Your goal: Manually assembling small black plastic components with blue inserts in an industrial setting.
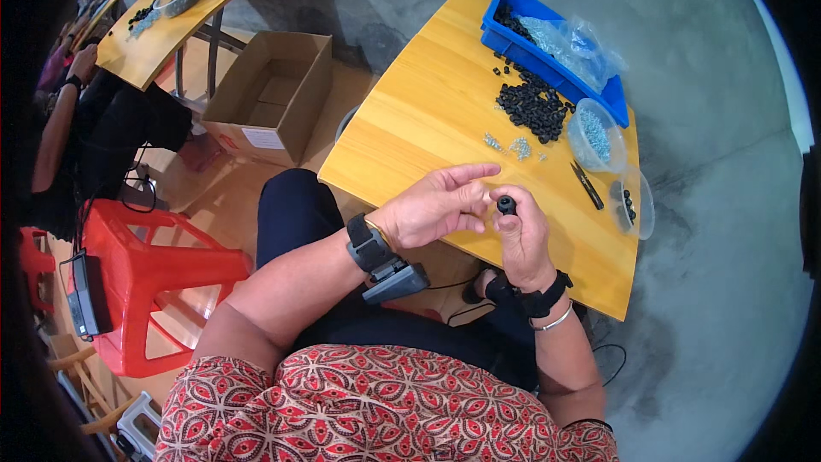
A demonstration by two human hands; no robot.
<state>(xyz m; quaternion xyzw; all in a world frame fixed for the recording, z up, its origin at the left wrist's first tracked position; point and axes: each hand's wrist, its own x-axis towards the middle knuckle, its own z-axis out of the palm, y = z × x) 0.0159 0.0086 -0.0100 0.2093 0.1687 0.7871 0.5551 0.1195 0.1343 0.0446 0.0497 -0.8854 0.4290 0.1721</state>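
My right hand (523, 235) is closed around a small black cylindrical part (506, 205) with a hole in its end, thumb and fingers pressed on its sides. Beside it, my left hand (432, 205) has its fingers spread, one fingertip close to the black part; whether a tiny piece sits at that fingertip I cannot tell. Both hands are above the near edge of the yellow table (410, 103). Farther off lie a heap of similar black parts (534, 109) and small groups of silvery pieces (520, 148).
A blue bin (558, 73) holds black parts and a clear plastic bag (581, 47). Near it are a clear bowl (575, 154) of small silvery pieces, a dark slim tool (587, 186) and a clear lid (643, 214). Left stand a cardboard box (295, 111), a red stool (162, 274) and another person's arm (58, 120).
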